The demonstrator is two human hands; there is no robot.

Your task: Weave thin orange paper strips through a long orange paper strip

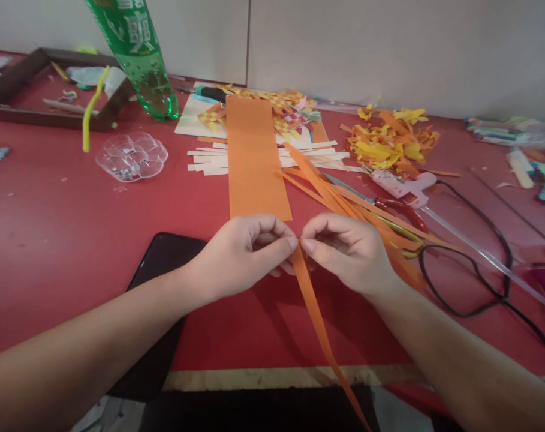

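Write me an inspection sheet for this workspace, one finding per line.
Surface: red table, small specks at left.
Job's things: narrow orange strip in hand; wide orange sheet beyond.
Clutter: yellow and orange scraps, green bottle, black phone, dark frame.
Grippers: left hand and right hand pinch the strip's upper end.
Cables: black cord looped at right, leading from pink glue gun.
Surroundings: pale wall behind; other people, nothing seen.

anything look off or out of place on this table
The black phone lies askew, its near end seeming to stick out past the table's front edge. The pink glue gun has its nozzle close to loose paper scraps, which looks careless. I see no spill.
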